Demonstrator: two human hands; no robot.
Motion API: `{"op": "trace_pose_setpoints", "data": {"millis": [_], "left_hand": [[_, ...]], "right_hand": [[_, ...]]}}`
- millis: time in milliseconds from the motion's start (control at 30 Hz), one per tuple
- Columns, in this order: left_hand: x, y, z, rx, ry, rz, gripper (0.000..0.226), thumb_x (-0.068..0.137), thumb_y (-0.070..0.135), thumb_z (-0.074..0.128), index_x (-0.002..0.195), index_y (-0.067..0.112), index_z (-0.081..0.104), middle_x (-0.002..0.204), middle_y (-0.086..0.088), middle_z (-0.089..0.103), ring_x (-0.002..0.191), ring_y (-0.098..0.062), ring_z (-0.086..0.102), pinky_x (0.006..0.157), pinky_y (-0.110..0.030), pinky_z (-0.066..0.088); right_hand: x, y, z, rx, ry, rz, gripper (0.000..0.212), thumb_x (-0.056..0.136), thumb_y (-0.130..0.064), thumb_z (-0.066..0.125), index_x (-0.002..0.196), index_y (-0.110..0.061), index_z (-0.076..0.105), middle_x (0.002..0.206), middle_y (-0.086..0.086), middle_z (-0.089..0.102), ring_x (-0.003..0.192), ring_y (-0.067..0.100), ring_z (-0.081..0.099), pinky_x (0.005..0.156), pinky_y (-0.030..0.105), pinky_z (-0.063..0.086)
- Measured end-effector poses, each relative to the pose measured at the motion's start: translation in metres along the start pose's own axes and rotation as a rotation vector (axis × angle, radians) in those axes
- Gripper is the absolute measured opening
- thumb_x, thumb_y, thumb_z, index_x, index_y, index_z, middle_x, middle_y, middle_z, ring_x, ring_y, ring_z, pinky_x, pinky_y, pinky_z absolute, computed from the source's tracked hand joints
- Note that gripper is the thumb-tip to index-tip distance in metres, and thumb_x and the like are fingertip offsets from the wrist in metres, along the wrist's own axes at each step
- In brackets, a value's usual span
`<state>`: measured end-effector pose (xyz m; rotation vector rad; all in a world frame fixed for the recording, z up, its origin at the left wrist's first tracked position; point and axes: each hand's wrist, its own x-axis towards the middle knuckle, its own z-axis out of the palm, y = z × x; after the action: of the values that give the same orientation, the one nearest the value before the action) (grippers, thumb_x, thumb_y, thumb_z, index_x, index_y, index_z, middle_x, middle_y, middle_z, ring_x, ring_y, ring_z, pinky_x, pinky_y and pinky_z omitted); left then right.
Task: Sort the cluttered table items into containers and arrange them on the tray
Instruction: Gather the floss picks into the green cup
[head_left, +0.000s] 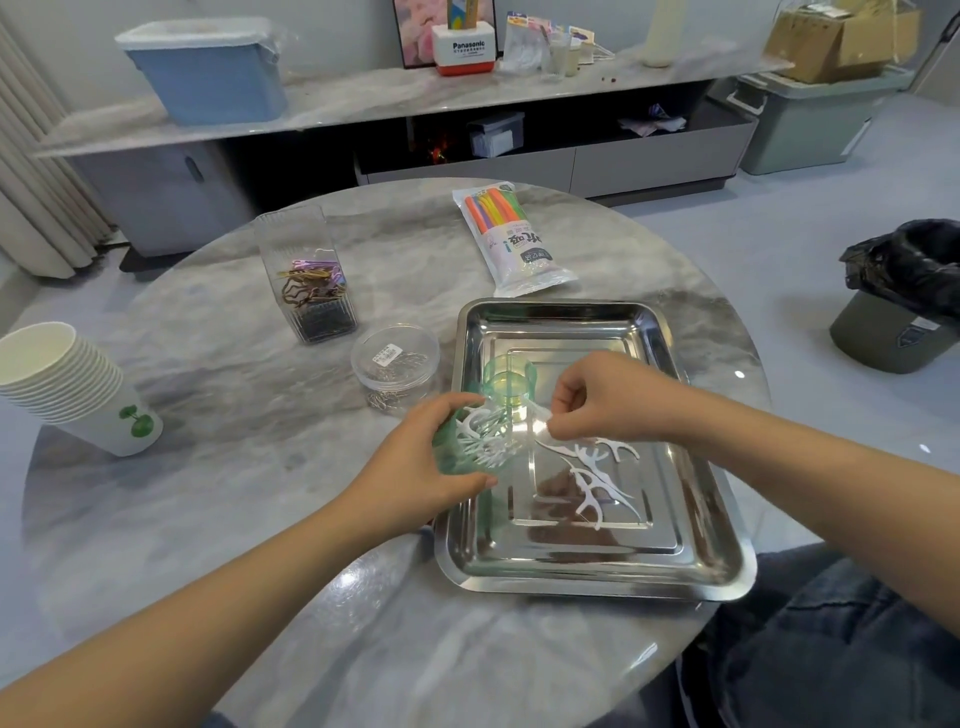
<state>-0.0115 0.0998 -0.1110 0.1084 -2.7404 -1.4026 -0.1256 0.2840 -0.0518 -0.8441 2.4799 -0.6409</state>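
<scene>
A steel tray (722, 545) lies on the round marble table. My left hand (415, 467) grips a clear green container (457, 447) tilted at the tray's left rim, with several white floss picks (483, 431) inside it. Its green lid (506, 387) lies on the tray just behind. My right hand (592, 400) pinches a white floss pick (540, 423) at the container's mouth. More loose floss picks (592, 478) lie on the tray floor below my right hand.
A tall clear box of hair clips (311, 280) and a round clear tub of paper clips (395, 364) stand left of the tray. A packet of coloured straws (514, 239) lies behind it. Stacked paper cups (67, 384) lie at the table's left edge. A bin (904, 301) stands right.
</scene>
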Motion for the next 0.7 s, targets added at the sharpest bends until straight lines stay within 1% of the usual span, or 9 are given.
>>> {"op": "trace_pose_setpoints", "data": {"millis": [67,167,233,300,334,367,467,600,700], "left_hand": [[0.0,-0.001,0.002,0.012,-0.004,0.008,0.068,0.066,0.022,0.085,0.111,0.05,0.042,0.122,0.013,0.05,0.116,-0.003,0.05,0.101,-0.021,0.039],[0.0,-0.002,0.005,0.019,-0.008,0.016,0.068,0.065,0.022,0.085,0.117,0.043,0.045,0.122,0.008,0.052,0.114,-0.004,0.052,0.1,-0.021,0.041],[0.0,-0.002,0.007,0.031,-0.01,0.02,0.069,0.065,0.022,0.085,0.117,0.04,0.046,0.12,0.008,0.053,0.111,-0.002,0.052,0.097,-0.015,0.04],[-0.001,-0.002,0.009,0.052,-0.015,0.029,0.07,0.065,0.023,0.085,0.117,0.044,0.044,0.119,0.01,0.053,0.11,0.001,0.05,0.095,-0.01,0.039],[-0.001,-0.003,0.01,0.068,-0.02,0.034,0.071,0.065,0.024,0.085,0.117,0.046,0.043,0.12,0.012,0.052,0.11,0.002,0.049,0.094,-0.007,0.037],[-0.002,-0.003,0.011,0.084,-0.026,0.042,0.072,0.065,0.024,0.085,0.117,0.047,0.041,0.12,0.013,0.051,0.111,0.003,0.048,0.093,-0.004,0.035],[-0.002,-0.002,0.011,0.12,-0.04,0.06,0.072,0.066,0.025,0.084,0.122,0.045,0.041,0.122,0.013,0.05,0.112,0.004,0.045,0.094,-0.003,0.032],[-0.003,0.0,0.009,0.171,-0.071,0.086,0.075,0.067,0.023,0.082,0.123,0.046,0.038,0.123,0.013,0.047,0.114,0.003,0.042,0.094,-0.001,0.028],[-0.005,0.001,0.008,0.193,-0.081,0.101,0.076,0.068,0.021,0.081,0.124,0.045,0.036,0.122,0.014,0.045,0.114,0.003,0.04,0.093,0.001,0.025]], "right_hand": [[-0.007,-0.007,-0.008,0.001,0.023,-0.054,0.007,0.074,-0.02,0.069,0.068,-0.016,0.066,0.061,-0.007,0.064,0.056,0.005,0.056,0.06,0.024,0.049],[-0.016,-0.018,-0.013,-0.057,0.02,-0.132,0.007,0.071,-0.024,0.07,0.069,-0.021,0.064,0.064,-0.007,0.066,0.063,0.009,0.062,0.066,0.031,0.054],[-0.021,-0.025,-0.011,-0.239,0.033,-0.187,0.01,0.072,-0.031,0.069,0.075,-0.023,0.062,0.071,-0.01,0.065,0.07,0.011,0.061,0.069,0.032,0.053],[-0.023,-0.03,-0.006,-0.428,0.058,-0.256,0.014,0.074,-0.037,0.066,0.08,-0.027,0.059,0.08,-0.01,0.065,0.075,0.012,0.058,0.069,0.029,0.047],[-0.023,-0.032,-0.004,-0.472,0.057,-0.288,0.015,0.074,-0.038,0.065,0.082,-0.028,0.057,0.081,-0.01,0.064,0.076,0.012,0.056,0.068,0.028,0.044],[-0.023,-0.034,-0.002,-0.498,0.041,-0.31,0.015,0.075,-0.038,0.064,0.082,-0.028,0.055,0.081,-0.009,0.063,0.076,0.014,0.055,0.066,0.028,0.042],[-0.02,-0.036,0.003,-0.603,-0.01,-0.342,0.015,0.076,-0.036,0.062,0.083,-0.024,0.054,0.075,-0.008,0.056,0.072,0.017,0.052,0.062,0.028,0.037],[-0.017,-0.038,0.01,-0.717,-0.034,-0.371,0.022,0.076,-0.034,0.062,0.085,-0.014,0.064,0.077,-0.001,0.062,0.072,0.021,0.058,0.063,0.031,0.046],[-0.014,-0.042,0.013,-0.737,-0.061,-0.354,0.022,0.076,-0.032,0.062,0.085,-0.012,0.064,0.076,0.0,0.058,0.069,0.022,0.054,0.059,0.029,0.041]]}}
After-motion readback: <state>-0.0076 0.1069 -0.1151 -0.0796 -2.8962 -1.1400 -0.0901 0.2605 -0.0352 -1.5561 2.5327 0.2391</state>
